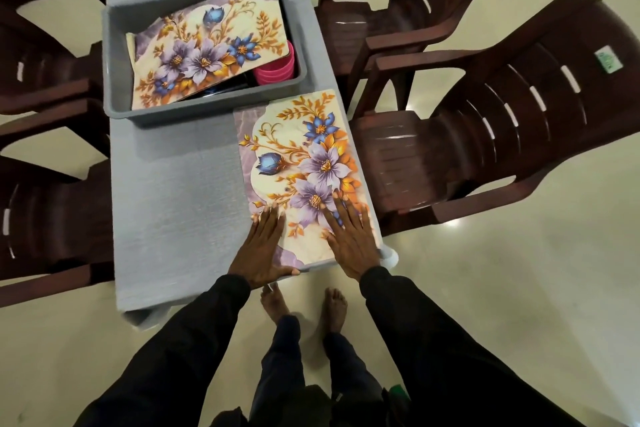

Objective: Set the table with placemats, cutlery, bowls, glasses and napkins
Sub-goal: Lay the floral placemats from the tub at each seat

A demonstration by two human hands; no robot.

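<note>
Head view looks down on our two hands pressed flat on a floral placemat (304, 170) that lies on the near right part of the grey table (180, 191), its long side running along the table's right edge. Our left hand (263, 246) rests palm down on the mat's near left corner, fingers stretched out together and the thumb lying along the mat's near edge; it grasps nothing. Our right hand (349, 239) lies flat on the near right part of the mat, fingers spread and released, the fingertips reaching the purple flowers. Both arms wear dark sleeves (194, 340). Just beyond the mat stands a grey plastic tub (117, 55), its near wall touching or nearly touching the mat's far edge. Inside it a second placemat (204, 48) of the same pattern lies tilted over the contents, and a stack of pink cups (277, 66) shows at the right end. Something dark lies under that mat, but we cannot tell what. Brown plastic chairs (502, 114) stand on both sides of the table.
</note>
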